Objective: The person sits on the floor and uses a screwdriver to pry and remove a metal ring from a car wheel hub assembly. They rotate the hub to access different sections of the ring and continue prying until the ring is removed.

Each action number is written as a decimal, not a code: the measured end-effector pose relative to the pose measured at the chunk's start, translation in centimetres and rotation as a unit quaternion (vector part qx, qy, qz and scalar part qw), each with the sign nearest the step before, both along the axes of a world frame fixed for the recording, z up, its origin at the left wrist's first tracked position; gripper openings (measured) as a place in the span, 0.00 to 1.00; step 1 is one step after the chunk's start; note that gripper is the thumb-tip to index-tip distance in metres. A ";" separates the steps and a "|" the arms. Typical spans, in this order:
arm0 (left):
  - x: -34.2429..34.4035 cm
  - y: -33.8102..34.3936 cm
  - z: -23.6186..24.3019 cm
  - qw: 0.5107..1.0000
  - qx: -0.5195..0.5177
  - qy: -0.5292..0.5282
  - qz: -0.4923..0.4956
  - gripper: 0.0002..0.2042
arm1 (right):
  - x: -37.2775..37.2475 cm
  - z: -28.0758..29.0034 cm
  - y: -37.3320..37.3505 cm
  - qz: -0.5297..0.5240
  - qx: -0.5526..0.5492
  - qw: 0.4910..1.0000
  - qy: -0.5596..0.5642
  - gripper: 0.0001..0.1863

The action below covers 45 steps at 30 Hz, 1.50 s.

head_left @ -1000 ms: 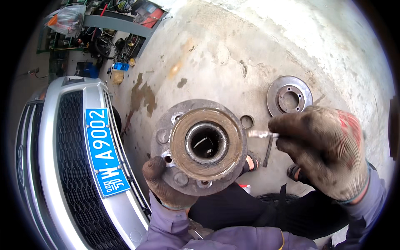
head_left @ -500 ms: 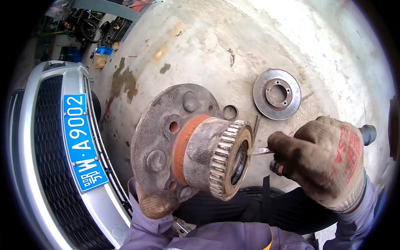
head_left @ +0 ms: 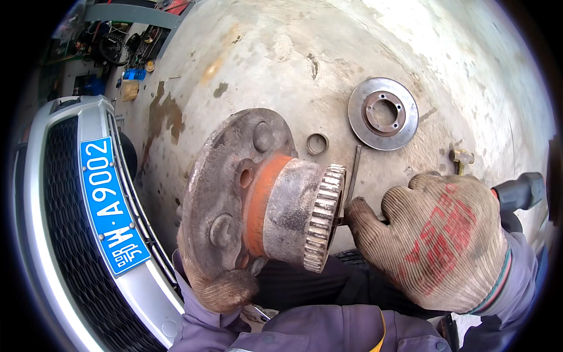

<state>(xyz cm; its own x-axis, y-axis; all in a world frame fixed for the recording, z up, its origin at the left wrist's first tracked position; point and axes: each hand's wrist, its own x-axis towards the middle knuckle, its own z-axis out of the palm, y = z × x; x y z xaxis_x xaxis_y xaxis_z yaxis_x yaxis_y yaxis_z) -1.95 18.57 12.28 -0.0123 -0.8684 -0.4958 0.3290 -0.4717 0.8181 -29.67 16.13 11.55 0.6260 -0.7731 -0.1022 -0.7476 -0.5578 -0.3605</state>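
Observation:
My left hand (head_left: pixel 226 287), in a dirty knit glove, grips a rusty wheel hub (head_left: pixel 229 188) by the underside of its flange. The hub lies on its side in my grip, orange band (head_left: pixel 264 205) in the middle, toothed ring (head_left: pixel 319 217) toward the right. My right hand (head_left: pixel 437 246), gloved with red markings on its back, is closed on a narrow metal tool (head_left: pixel 342 221), mostly hidden, whose end meets the hub's right end at the toothed ring. The contact point inside that end is out of sight.
On the stained concrete lie a brake disc (head_left: pixel 360 105), a small metal ring (head_left: pixel 317 135), a long bar (head_left: pixel 354 173), a hammer (head_left: pixel 462 156) and a dark power tool (head_left: pixel 522 190). A silver car bumper (head_left: pixel 146 299) is at left; cluttered shelving (head_left: pixel 129 16) stands behind.
The hub has turned from facing up at me to side-on, and slightly further since. My right hand has moved lower and rolled over, bringing the tool to the hub's toothed end.

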 end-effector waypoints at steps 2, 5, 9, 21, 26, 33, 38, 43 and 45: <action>-0.1 0.0 0.0 1.000 0.002 -0.001 0.000 0.55 | -0.1 0.2 0.2 0.009 -0.001 1.000 -0.007 0.16; -0.3 -0.1 0.1 1.000 -0.002 -0.002 -0.002 0.55 | -0.3 0.0 0.0 -0.019 0.009 0.999 0.042 0.15; -0.9 -0.4 0.0 1.000 0.002 -0.003 -0.003 0.55 | -2.3 -0.2 -1.4 -0.071 0.010 0.986 -0.153 0.15; -2.3 -2.3 -0.6 1.000 0.004 0.004 0.001 0.55 | -4.1 -2.3 -2.6 -0.267 0.222 0.876 -0.336 0.12; -2.0 -3.0 -0.7 0.999 0.003 0.053 0.003 0.51 | -3.8 -5.3 -5.4 -0.461 0.405 0.658 -0.436 0.20; 0.0 -3.1 -1.8 0.992 -0.005 0.105 0.070 0.40 | -4.0 -8.0 -5.2 -0.433 0.423 0.721 -0.338 0.22; 0.9 -1.9 -1.5 0.995 -0.014 0.067 0.070 0.41 | -1.8 -4.9 -5.9 -0.455 0.374 0.640 -0.493 0.20; 0.8 -2.2 -0.4 0.992 -0.022 0.125 0.000 0.43 | 0.4 -4.3 -4.6 -0.434 0.609 0.603 -0.278 0.16; 0.8 -2.3 -0.2 0.990 -0.035 0.136 -0.023 0.45 | 0.2 -4.2 -4.2 -0.427 0.545 0.571 -0.441 0.16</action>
